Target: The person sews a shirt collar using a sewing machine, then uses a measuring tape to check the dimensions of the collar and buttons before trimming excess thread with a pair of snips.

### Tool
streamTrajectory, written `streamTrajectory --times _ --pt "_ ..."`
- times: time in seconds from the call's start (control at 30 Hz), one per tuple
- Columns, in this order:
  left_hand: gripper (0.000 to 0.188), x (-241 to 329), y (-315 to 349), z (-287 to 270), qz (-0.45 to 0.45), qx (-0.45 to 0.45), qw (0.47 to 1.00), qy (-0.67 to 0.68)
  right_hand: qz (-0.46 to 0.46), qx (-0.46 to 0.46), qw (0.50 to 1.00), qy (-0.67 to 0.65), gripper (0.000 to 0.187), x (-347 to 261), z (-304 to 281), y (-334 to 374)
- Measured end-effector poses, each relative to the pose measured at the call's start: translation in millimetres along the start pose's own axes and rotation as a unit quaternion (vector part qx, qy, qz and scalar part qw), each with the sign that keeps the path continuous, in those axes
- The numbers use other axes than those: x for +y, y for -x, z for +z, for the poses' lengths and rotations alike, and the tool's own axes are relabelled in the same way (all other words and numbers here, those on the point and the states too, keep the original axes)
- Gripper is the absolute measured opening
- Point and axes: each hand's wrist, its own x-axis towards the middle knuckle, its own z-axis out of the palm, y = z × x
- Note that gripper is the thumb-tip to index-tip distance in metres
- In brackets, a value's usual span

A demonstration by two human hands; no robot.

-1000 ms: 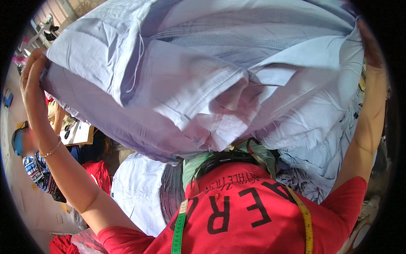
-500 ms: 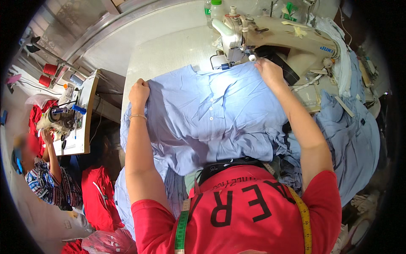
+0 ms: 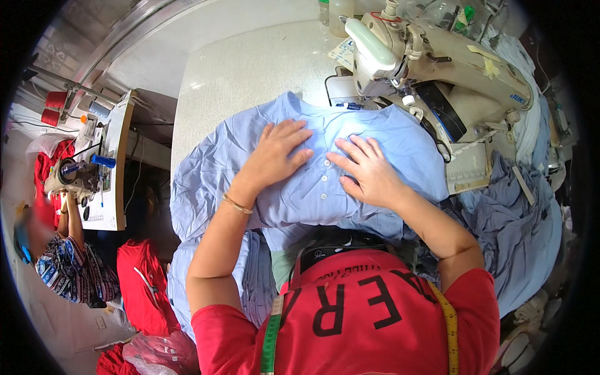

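Head view: the fingers of the left hand (image 3: 280,151) and the right hand (image 3: 370,170) are open and spread out, lying on top of a light blue shirt (image 3: 269,203). White buttons (image 3: 324,179) make a row by the right hand. A thin bracelet (image 3: 237,204) is on the left wrist. The shirt lies on the near part of a pale table (image 3: 244,69), with its neck to the far side. A sewing machine (image 3: 459,72) stands at the far right. More blue cloth (image 3: 519,234) hangs on the right. On the left, a co-worker (image 3: 75,269) sits by another table (image 3: 112,169).
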Motion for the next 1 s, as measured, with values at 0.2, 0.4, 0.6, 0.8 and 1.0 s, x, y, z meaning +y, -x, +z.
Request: streamTrajectory --times 0.2,0.4,0.6,0.8,1.0 --pt "0.045 -2 4 15 -0.062 0.006 0.985 -0.159 0.051 -0.026 0.992 0.110 0.054 -2 -3 11" --pt "0.046 -2 2 13 -0.109 -0.044 0.981 -0.156 -0.147 -0.147 0.977 -0.053 0.062 -40 5 11" --pt "0.045 0 2 12 -0.114 -0.039 0.979 -0.162 -0.091 -0.298 0.904 -0.293 0.058 -14 -21 16" --pt "0.046 -6 7 12 -0.123 -0.031 0.979 -0.160 0.058 -0.216 0.974 0.035 0.041 -44 -42 3" --pt "0.045 -10 4 19 -0.088 0.008 0.981 -0.173 -0.035 -0.005 0.998 0.054 0.045 -15 -4 4"
